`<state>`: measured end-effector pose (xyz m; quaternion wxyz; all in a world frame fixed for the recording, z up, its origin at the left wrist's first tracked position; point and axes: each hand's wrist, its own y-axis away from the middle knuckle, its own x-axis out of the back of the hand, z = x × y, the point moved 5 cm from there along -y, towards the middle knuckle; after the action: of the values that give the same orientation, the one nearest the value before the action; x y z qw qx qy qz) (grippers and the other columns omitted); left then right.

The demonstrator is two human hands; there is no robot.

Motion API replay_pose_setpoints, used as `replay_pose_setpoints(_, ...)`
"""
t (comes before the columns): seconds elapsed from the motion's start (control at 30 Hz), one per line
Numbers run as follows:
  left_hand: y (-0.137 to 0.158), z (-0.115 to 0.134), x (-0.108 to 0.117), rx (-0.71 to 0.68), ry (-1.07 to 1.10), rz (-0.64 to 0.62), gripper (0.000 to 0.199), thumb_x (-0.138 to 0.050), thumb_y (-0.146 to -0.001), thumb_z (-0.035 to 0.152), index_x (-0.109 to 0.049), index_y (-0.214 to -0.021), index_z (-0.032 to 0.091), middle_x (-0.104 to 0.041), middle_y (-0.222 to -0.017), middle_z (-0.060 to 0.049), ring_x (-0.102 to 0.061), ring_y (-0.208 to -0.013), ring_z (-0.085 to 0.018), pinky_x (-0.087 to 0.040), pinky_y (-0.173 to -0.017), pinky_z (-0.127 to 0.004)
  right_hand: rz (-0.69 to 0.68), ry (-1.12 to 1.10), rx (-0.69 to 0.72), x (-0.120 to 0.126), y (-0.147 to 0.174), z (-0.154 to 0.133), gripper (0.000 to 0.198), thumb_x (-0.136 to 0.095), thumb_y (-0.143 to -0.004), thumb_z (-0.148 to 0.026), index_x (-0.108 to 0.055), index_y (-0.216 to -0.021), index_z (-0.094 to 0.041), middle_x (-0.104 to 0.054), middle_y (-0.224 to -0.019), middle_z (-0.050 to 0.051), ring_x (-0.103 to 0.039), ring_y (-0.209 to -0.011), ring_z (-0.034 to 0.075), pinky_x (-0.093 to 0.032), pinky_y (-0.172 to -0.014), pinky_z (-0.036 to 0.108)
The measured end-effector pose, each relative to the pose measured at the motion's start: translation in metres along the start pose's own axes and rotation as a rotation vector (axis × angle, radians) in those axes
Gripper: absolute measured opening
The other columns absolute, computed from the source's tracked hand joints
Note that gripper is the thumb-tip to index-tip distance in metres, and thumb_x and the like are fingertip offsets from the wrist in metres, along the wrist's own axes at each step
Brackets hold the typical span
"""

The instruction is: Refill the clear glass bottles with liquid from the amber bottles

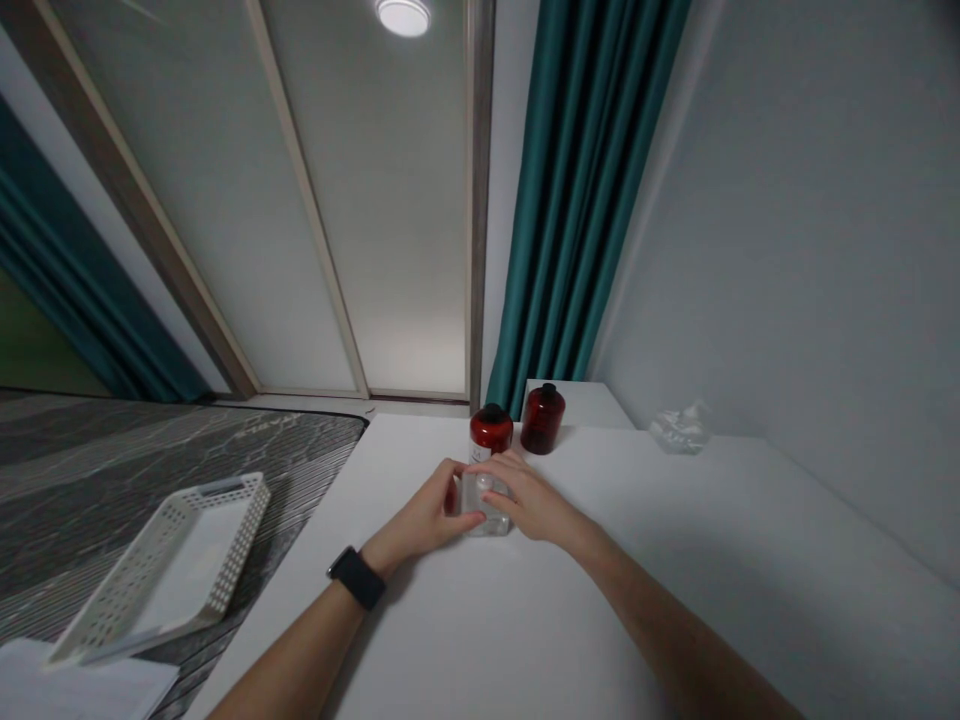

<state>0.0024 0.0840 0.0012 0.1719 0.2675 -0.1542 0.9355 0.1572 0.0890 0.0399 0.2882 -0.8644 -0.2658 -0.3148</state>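
Red bottle (492, 431) (nearer of two) stood close at twelve o'clock from the clear box (472, 490), which left hand (426, 512) and right hand (534, 497) held between them; judged: a forward push risked toppling the bottle, uneven squeezing risked tipping the box.

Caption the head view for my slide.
Left hand and right hand around a clear container on a white table, red bottles behind.

A black watch (360, 578) circles the left wrist (380, 557).
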Motion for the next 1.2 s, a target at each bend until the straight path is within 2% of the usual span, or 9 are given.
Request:
replay_pose_setpoints(0.13, 0.0, -0.001, 0.002, 0.013, 0.073, -0.103, 0.051, -0.071, -0.083, 0.041, -0.051, -0.122, 0.016, -0.05, -0.083, 0.003, -0.046, -0.072, -0.015, -0.038, -0.066, -0.027, -0.09, -0.079, -0.093, 0.014, 0.002, -0.003, 0.039, -0.063, -0.091, -0.015, -0.062, -0.129, -0.023, -0.064, -0.121, 0.01, -0.057, -0.112, 0.024, -0.044, -0.102, 0.044)
replay_pose_setpoints(0.33, -0.001, -0.008, 0.002, 0.036, 0.208, -0.251, 0.069, -0.077, -0.078, 0.048, -0.053, -0.134, 0.018, -0.059, -0.09, -0.001, -0.048, -0.074, -0.015, -0.037, -0.065, -0.026, -0.302, -0.439, -0.189, 0.021, 0.012, 0.014, 0.046, -0.067, -0.088, -0.029, -0.059, -0.133, -0.025, -0.062, -0.135, 0.008, -0.059, -0.113, 0.024, -0.044, -0.101, 0.043)
replay_pose_setpoints(0.43, -0.001, -0.013, 0.0, 0.076, 0.311, -0.367, 0.074, -0.078, -0.076, 0.054, -0.054, -0.136, 0.018, -0.062, -0.088, -0.002, -0.05, -0.073, -0.016, -0.037, -0.064, -0.025, -0.359, -0.632, -0.24, 0.013, 0.014, 0.018, 0.047, -0.071, -0.085, -0.035, -0.062, -0.13, -0.024, -0.066, -0.122, 0.007, -0.061, -0.101, 0.021, -0.047, -0.091, 0.037)
replay_pose_setpoints(0.5, -0.001, -0.014, -0.001, 0.086, 0.346, -0.409, 0.075, -0.078, -0.075, 0.055, -0.055, -0.137, 0.019, -0.063, -0.089, -0.003, -0.051, -0.074, -0.016, -0.037, -0.064, -0.025, -0.359, -0.656, -0.231, 0.009, 0.013, 0.016, 0.046, -0.073, -0.083, -0.035, -0.064, -0.127, -0.024, -0.067, -0.111, 0.004, -0.06, -0.092, 0.018, -0.046, -0.084, 0.033)
replay_pose_setpoints(0.6, -0.001, -0.014, 0.001, 0.08, 0.355, -0.411, 0.076, -0.079, -0.075, 0.055, -0.055, -0.138, 0.019, -0.064, -0.092, -0.004, -0.051, -0.076, -0.017, -0.038, -0.065, -0.025, -0.346, -0.625, -0.206, 0.006, 0.01, 0.013, 0.044, -0.076, -0.082, -0.035, -0.066, -0.124, -0.025, -0.063, -0.096, 0.001, -0.054, -0.082, 0.016, -0.042, -0.076, 0.029)
replay_pose_setpoints(0.73, 0.0, -0.013, 0.001, 0.068, 0.381, -0.419, 0.077, -0.079, -0.075, 0.055, -0.055, -0.137, 0.017, -0.065, -0.094, -0.005, -0.053, -0.08, -0.018, -0.04, -0.069, -0.026, -0.337, -0.578, -0.227, 0.001, 0.009, 0.017, 0.048, -0.079, -0.08, -0.04, -0.066, -0.124, -0.025, -0.048, -0.077, -0.005, -0.042, -0.069, 0.013, -0.034, -0.065, 0.026)
replay_pose_setpoints(0.93, 0.001, -0.011, 0.0, 0.05, 0.402, -0.426, 0.075, -0.077, -0.073, 0.063, -0.06, -0.13, 0.018, -0.067, -0.095, -0.006, -0.058, -0.089, -0.024, -0.045, -0.074, -0.03, -0.326, -0.575, -0.166, -0.004, 0.006, 0.017, 0.044, -0.08, -0.078, -0.042, -0.068, -0.116, -0.022, -0.038, -0.071, -0.007, -0.034, -0.065, 0.011, -0.026, -0.057, 0.024)
replay_pose_setpoints(1.2, 0.002, -0.011, 0.0, 0.08, 0.327, -0.38, 0.078, -0.08, -0.064, 0.067, -0.064, -0.125, 0.02, -0.066, -0.09, -0.005, -0.058, -0.085, -0.026, -0.047, -0.072, -0.032, -0.289, -0.634, -0.224, -0.013, 0.007, 0.017, 0.045, -0.087, -0.067, -0.045, -0.064, -0.1, -0.022, -0.031, -0.064, -0.01, -0.028, -0.058, 0.01, -0.019, -0.053, 0.023)
